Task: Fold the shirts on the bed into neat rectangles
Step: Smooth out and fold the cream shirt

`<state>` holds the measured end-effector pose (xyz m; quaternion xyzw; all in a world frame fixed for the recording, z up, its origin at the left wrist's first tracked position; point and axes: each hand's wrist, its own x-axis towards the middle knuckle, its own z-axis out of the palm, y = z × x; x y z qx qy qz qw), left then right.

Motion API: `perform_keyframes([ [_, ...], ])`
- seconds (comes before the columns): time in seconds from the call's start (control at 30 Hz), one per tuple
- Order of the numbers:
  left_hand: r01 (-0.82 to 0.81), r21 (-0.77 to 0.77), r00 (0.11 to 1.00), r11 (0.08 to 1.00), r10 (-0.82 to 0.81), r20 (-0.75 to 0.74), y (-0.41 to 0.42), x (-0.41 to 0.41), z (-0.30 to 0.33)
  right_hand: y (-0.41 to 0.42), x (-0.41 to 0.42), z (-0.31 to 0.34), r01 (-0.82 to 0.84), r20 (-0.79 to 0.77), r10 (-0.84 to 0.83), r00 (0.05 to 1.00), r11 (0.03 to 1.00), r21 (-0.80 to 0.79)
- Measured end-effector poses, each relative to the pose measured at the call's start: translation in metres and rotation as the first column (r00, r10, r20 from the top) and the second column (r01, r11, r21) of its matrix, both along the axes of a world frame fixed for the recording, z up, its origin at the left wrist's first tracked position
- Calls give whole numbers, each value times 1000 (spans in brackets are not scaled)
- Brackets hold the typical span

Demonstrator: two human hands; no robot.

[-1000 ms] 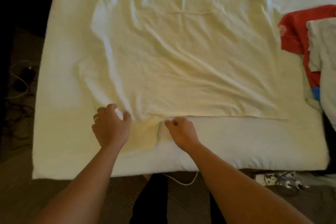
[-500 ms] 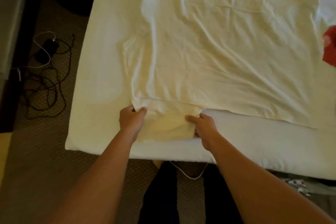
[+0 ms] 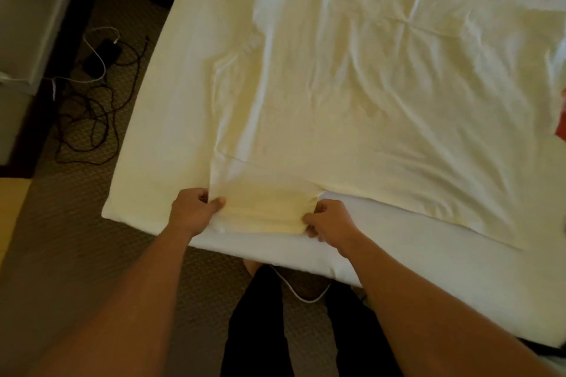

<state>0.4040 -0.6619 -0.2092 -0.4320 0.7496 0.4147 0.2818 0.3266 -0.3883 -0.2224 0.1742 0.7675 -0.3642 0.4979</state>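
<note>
White bedding covers the bed (image 3: 171, 138), and a pale yellow shirt (image 3: 367, 119) lies spread across it from the centre out to three o'clock, its sleeve (image 3: 266, 208) at six o'clock by the near edge. A second ago the hands only pressed beside that sleeve; now the left hand (image 3: 193, 211) and right hand (image 3: 330, 220) each pinch one end of it, thumbs on top, forearms reaching in from six o'clock. So the sleeve fold looks about to begin.

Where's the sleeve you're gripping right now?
In the head view, the sleeve lies at the bed's near edge, pinched between left hand and right hand.
</note>
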Motion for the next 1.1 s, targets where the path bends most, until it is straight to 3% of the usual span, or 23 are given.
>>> perform_keyframes([
  [0.1, 41, -27, 992, 999, -37, 119, -4, -8, 5, 15, -27, 11, -216, -12, 216, 976, 976, 9],
  [0.2, 57, -133, 988, 990, -36, 152, -2, -34, 12, 21, -74, 19, -337, -200, 356, 913, 933, 126],
  [0.33, -20, -277, 999, 961, 32, 39, -10, -90, 7, -13, -155, 26, -414, -360, 447, 819, 894, 169],
  [0.6, -254, -294, 954, 922, 189, -233, -51, -212, -17, -156, -304, 19, -458, -614, 485, 623, 862, 217],
  [0.73, -259, -273, 948, 926, 191, -253, -69, -247, -32, -219, -359, 15, -507, -714, 594, 372, 774, 379],
  [0.83, -253, -208, 950, 945, 201, -241, -70, -255, -43, -247, -393, 10, -563, -663, 735, 140, 610, 558],
  [0.97, -293, -145, 929, 945, 245, -278, -69, -251, -58, -271, -417, 9, -637, -389, 909, -149, 213, 741],
  [1.1, -344, -83, 895, 935, 300, -331, -70, -248, -61, -283, -426, 18, -610, -128, 946, -299, -86, 788],
])
